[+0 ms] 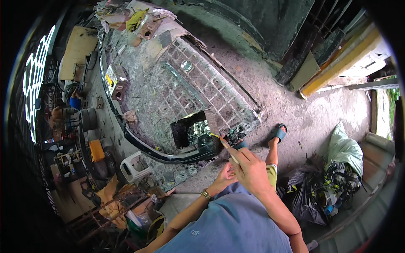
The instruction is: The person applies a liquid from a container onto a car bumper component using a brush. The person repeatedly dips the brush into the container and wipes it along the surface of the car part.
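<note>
My right hand [251, 170] is closed around a slim tan stick-like tool [228, 148], orange toward its far end. The tool's tip reaches the near edge of a large dusty slab [143, 92] with a grid of pale lines and a dark curved rim. My left hand [225, 179], with a watch on its wrist, hovers just left of the right one. Its fingers are loosely bent and apart, with nothing visible in them. Left of the tool tip, a square hole [179, 135] in the slab shows shiny material inside. Dark crumbly bits [237, 133] lie beside the tip.
On the slab stand a round metal lid [186, 65], a silver-and-yellow can [117, 82] and a pile of rags [137, 19]. A white plastic frame [135, 166] leans at its lower left. Black and pale green sacks [346, 147] sit at right. A person in blue [76, 101] is far left.
</note>
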A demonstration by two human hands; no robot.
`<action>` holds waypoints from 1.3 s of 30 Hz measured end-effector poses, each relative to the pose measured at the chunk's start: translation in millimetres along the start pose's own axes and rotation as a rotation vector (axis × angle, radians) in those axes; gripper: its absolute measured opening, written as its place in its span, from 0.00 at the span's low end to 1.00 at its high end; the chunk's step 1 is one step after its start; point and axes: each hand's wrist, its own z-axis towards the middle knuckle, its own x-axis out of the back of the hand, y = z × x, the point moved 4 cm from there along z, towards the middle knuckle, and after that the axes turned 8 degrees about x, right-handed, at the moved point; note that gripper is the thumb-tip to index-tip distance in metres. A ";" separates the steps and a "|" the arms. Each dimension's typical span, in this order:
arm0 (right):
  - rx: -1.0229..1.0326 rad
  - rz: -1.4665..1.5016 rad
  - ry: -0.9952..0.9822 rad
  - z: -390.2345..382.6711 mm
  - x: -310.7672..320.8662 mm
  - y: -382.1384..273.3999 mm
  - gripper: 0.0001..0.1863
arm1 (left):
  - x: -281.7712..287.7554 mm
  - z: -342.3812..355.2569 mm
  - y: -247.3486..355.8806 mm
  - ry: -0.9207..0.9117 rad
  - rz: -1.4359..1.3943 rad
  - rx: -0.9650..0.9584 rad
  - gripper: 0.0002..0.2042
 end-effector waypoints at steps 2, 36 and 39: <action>0.009 0.009 0.005 -1.1 -0.4 -5.4 0.17 | -3.2 -1.0 4.4 -0.005 0.021 0.012 0.36; 0.074 -0.037 0.084 -10.0 25.1 -63.4 0.12 | 10.8 4.0 -20.1 -0.055 -0.083 -0.147 0.42; -0.036 -0.096 0.050 -0.2 14.1 -48.3 0.12 | 5.9 1.0 -11.0 -0.077 -0.048 -0.124 0.43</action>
